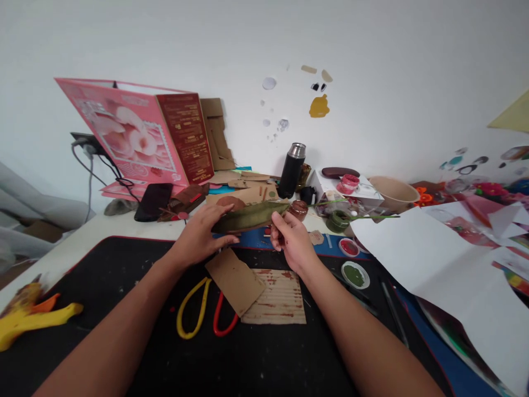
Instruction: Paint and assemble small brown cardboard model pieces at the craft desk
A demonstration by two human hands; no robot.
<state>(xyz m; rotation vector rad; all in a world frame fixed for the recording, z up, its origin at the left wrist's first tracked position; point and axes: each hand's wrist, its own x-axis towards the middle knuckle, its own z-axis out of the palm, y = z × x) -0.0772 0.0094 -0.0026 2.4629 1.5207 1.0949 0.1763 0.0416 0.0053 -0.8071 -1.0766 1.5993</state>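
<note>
A long, dull green leaf (248,217) is held level above the far side of the black mat. At its left end is my left hand (202,229), fingers along the upper edge and thumb below, curved around the leaf. My right hand (291,237) pinches the right end between thumb and curled fingers. Under the hands, a plain brown cardboard piece (235,280) overlaps a corrugated cardboard piece (285,298) streaked with red-brown. Scissors with one yellow handle (193,309) and one red handle (225,315) lie partly beneath the cardboard; their blades are hidden.
A yellow tool (37,314) lies at the left. Behind stand a pink box (136,132), a phone (154,202) and a black flask (291,171). Paint jars (338,220), a lid with green paint (355,274) and a large white sheet (430,253) are on the right.
</note>
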